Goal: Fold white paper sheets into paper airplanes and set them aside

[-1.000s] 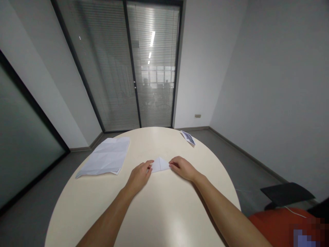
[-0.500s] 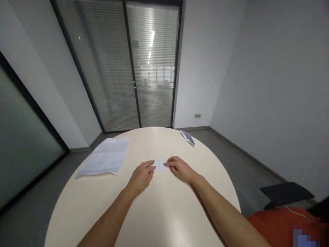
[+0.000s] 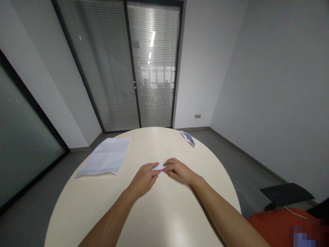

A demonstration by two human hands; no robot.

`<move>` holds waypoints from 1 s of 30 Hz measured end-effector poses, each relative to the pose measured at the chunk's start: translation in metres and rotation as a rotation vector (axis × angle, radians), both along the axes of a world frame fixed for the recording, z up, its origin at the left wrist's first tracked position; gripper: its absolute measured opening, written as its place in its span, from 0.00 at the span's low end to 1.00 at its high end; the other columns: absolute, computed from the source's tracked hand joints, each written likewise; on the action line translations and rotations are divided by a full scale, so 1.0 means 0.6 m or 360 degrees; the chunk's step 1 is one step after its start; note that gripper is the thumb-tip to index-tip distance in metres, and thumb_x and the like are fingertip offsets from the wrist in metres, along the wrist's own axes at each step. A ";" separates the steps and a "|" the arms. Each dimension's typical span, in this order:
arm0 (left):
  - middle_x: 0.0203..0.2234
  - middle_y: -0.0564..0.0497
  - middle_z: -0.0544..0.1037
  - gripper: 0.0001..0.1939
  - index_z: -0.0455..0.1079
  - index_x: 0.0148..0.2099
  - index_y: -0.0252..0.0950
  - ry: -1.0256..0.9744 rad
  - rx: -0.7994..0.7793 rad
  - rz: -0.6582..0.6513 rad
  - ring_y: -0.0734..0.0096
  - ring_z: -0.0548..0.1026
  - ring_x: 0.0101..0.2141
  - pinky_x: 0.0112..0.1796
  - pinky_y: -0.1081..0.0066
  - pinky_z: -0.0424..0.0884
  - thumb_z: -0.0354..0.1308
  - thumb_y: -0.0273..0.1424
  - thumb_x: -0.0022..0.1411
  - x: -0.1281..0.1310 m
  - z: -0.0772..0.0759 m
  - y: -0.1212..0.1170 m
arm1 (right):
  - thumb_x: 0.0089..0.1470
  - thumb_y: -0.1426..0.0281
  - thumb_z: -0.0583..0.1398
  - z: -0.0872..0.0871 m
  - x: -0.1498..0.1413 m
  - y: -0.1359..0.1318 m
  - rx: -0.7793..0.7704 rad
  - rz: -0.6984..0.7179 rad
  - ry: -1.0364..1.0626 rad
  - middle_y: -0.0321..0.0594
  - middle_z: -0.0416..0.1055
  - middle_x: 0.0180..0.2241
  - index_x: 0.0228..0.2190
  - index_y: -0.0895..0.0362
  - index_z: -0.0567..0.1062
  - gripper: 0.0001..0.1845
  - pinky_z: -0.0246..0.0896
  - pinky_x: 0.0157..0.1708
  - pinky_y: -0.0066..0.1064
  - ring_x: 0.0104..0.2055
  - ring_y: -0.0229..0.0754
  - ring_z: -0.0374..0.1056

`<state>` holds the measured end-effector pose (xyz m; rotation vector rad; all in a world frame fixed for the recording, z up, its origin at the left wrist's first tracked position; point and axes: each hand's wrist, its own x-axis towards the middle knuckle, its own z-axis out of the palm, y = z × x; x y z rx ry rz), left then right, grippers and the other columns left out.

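Note:
A small folded piece of white paper (image 3: 157, 167) lies on the table between my hands, mostly covered by fingers. My left hand (image 3: 144, 178) is closed on its left part, with the thumb near the front edge and the other fingers over the far side. From the right, my right hand (image 3: 180, 171) grips the other end, fingertips pinched close together. The fingertips of both hands nearly meet at the middle of the paper. How its folds lie underneath cannot be made out.
Creased larger white sheets (image 3: 105, 156) lie at the left of the round cream table (image 3: 154, 212). A small folded paper with a dark print (image 3: 188, 138) rests near the far right edge. An orange chair seat (image 3: 275, 226) stands at the lower right.
Both hands have moved inward along the paper, the right one leftward. The paper showed as a white triangle earlier; now just a small strip of it is visible between the fingers.

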<state>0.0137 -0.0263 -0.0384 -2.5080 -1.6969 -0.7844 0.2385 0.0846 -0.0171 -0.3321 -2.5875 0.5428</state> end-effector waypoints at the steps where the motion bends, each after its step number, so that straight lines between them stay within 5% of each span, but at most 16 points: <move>1: 0.58 0.49 0.73 0.18 0.73 0.57 0.46 0.0006 -0.0011 0.0004 0.60 0.70 0.57 0.58 0.54 0.66 0.54 0.27 0.68 0.000 -0.002 0.001 | 0.63 0.69 0.58 0.001 0.000 0.000 0.0002 0.0007 -0.0007 0.45 0.75 0.46 0.46 0.50 0.81 0.13 0.63 0.53 0.40 0.51 0.46 0.68; 15: 0.61 0.45 0.71 0.19 0.69 0.61 0.41 0.0042 -0.0123 0.0088 0.58 0.69 0.58 0.58 0.54 0.66 0.52 0.29 0.69 0.006 -0.003 0.003 | 0.65 0.64 0.58 -0.012 -0.012 0.002 0.0069 -0.0047 -0.0003 0.45 0.76 0.44 0.48 0.52 0.80 0.14 0.63 0.52 0.40 0.50 0.46 0.68; 30: 0.56 0.48 0.75 0.18 0.73 0.56 0.41 0.0048 -0.0031 0.0151 0.57 0.69 0.54 0.55 0.53 0.67 0.53 0.24 0.67 0.011 0.005 0.001 | 0.59 0.71 0.62 0.006 -0.005 -0.001 0.0155 0.0001 -0.0075 0.43 0.77 0.43 0.42 0.52 0.82 0.11 0.63 0.52 0.39 0.49 0.46 0.69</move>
